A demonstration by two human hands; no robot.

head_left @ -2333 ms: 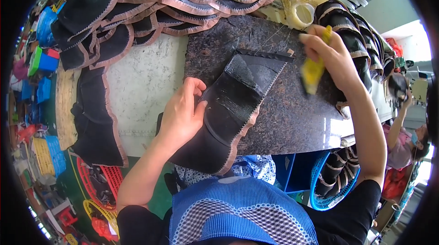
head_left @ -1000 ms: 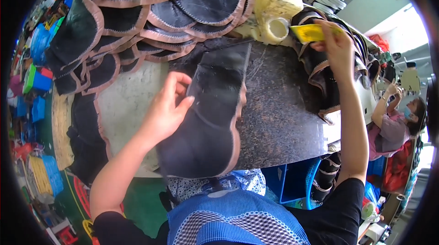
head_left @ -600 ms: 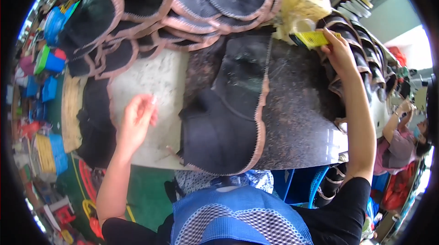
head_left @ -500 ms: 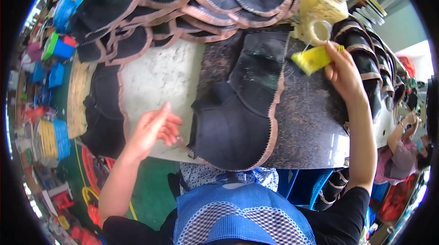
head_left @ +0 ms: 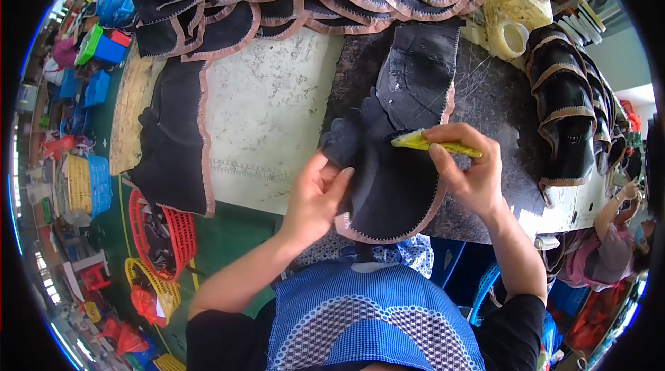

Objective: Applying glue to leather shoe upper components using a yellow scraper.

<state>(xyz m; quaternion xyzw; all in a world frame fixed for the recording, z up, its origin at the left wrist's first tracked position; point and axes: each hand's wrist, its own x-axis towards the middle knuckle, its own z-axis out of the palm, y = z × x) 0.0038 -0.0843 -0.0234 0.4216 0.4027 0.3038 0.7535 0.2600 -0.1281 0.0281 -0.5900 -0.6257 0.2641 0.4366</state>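
Note:
On the dark slab in front of me lies a black leather piece [head_left: 402, 194], edged with pinkish-brown zigzag-stitched trim. My left hand [head_left: 315, 198] pinches its left flap, lifted and folded up. Between the thumb and fingers of my right hand [head_left: 474, 170] is a flat yellow glue spreader [head_left: 443, 146], its pale tip on or just above the piece near the fold. The upper part of the leather has a wet-looking sheen. A yellowed bottle [head_left: 516, 7] with a grey cone nozzle and a round side opening stands at the far right.
Overlapping trimmed leather pieces [head_left: 291, 7] pile up along the back. Another black piece [head_left: 173, 135] lies on the left of the pale board [head_left: 270, 94]. More pieces [head_left: 564, 108] stack at right. A red basket [head_left: 183, 243] stands below left; a co-worker [head_left: 606, 246] is at far right.
My right hand has brought the yellow spreader from beside the bottle's opening down to the leather. My left hand has moved right and gripped the flap, which is now folded up.

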